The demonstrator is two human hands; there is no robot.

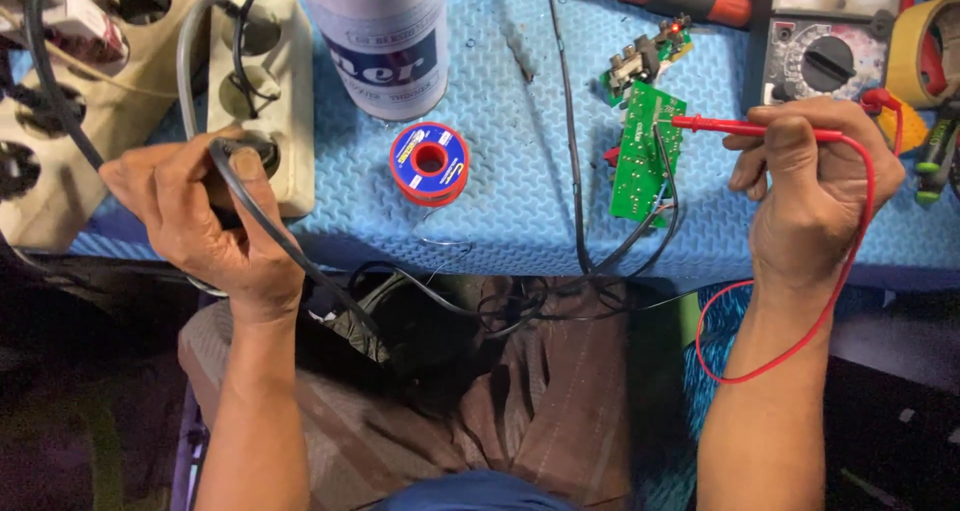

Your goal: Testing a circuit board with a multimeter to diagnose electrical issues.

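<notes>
The person sits at a blue foam mat [520,201] with both hands busy. The right hand [815,186] has its fingers curled around a red test probe [745,127], held like a pen, with the tip resting on or just above the upper edge of a green circuit board [645,151] that lies flat on the mat; contact cannot be told for certain. The probe's red lead [800,341] loops down past the wrist and back up toward an analogue multimeter [825,56] at the mat's far right edge. The left hand [200,221] is closed over a black plug [240,156] seated in the nearest socket of a cream power strip [265,91], its black cable [300,261] running out across the lap.

As far as the work can be judged, it is mid-way: the board is laid out and wired, a second small green board [645,59] behind it shows a lit red light, and the probe is at the board. The meter's face is cut off (no reading can be seen). A red solder spool [430,163] and a tall white can [375,36] stand between the hands, untouched.
</notes>
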